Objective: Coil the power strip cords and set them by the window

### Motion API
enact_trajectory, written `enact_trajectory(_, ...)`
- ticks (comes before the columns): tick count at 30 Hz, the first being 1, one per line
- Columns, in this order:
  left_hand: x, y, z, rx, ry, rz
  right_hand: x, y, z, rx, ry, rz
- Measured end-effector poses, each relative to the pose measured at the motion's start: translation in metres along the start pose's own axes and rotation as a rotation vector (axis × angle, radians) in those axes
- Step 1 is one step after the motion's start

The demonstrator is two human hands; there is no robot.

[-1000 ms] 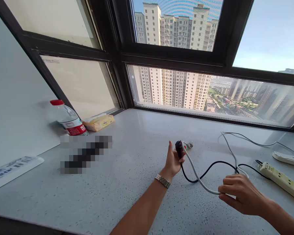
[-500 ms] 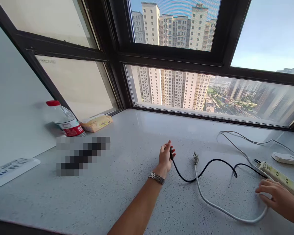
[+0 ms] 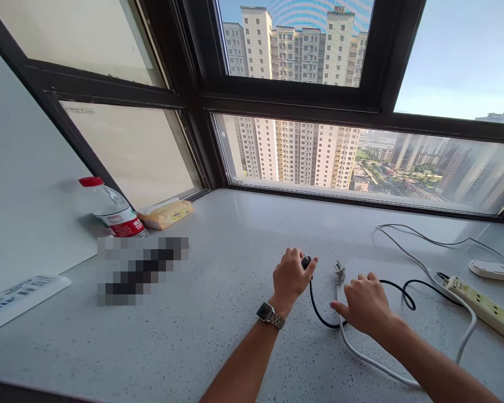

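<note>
My left hand [image 3: 292, 274], with a watch on its wrist, is closed around a black plug [image 3: 306, 262] held up off the white speckled surface. A black cable [image 3: 318, 313] hangs from it and curves away to the right. My right hand [image 3: 367, 302] is over the cables, its thumb stretched left, apart from the bent fingers, whose tips are hidden. The black cable passes behind this hand. Between my hands a white plug [image 3: 340, 272] sits with its prongs pointing up, on a thick white cable [image 3: 353, 348] that runs beneath my right forearm.
A cream power strip [image 3: 485, 305] lies at the right, near a white device [image 3: 493, 270] with a thin cord. A bottle with red cap [image 3: 120, 212], a tissue pack [image 3: 166, 214], a blurred dark item [image 3: 143, 272] and a white printed panel [image 3: 21, 299] are at left. Windows [image 3: 294, 151] stand behind.
My right hand has moved left from beside the power strip to the cables near the white plug. My left hand has turned and moved slightly right and down, still holding the black plug.
</note>
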State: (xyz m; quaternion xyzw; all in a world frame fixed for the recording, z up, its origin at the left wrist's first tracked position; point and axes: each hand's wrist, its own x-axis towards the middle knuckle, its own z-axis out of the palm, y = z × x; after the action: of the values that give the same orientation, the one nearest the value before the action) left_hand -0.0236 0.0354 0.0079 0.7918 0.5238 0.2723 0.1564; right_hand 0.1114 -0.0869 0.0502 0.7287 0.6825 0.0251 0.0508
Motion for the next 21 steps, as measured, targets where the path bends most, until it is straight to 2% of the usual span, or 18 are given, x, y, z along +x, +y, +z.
enact_trajectory(2,-0.002,0.002,-0.011,0.122,-0.169,-0.077,0.014,-0.001,0.008,0.002,-0.141,0.010)
enact_trajectory(4,-0.005,0.003,-0.012,0.163,-0.329,-0.074,0.023,0.004,0.017,0.076,-0.207,0.012)
enact_trajectory(5,-0.006,0.004,-0.008,0.158,-0.358,-0.050,0.026,0.007,0.022,0.141,-0.211,0.019)
enact_trajectory(7,-0.009,0.007,0.003,0.093,-0.336,-0.004,0.029,0.015,0.030,0.281,-0.172,0.043)
enact_trajectory(9,-0.012,0.012,0.014,-0.117,-0.318,-0.019,0.029,0.020,0.037,0.417,-0.094,0.067)
enact_trajectory(14,-0.017,0.027,0.025,-0.882,-0.425,-0.185,0.022,0.018,0.053,0.729,0.134,-0.025)
enact_trajectory(17,-0.023,0.033,0.028,-1.255,-0.435,-0.325,0.016,0.009,0.057,0.662,0.260,-0.122)
enact_trajectory(19,-0.027,0.036,0.035,-1.336,-0.451,-0.393,0.012,0.003,0.056,0.562,0.295,-0.226)
enact_trajectory(21,-0.028,0.039,0.039,-1.411,-0.451,-0.485,0.008,-0.002,0.052,0.480,0.262,-0.284)
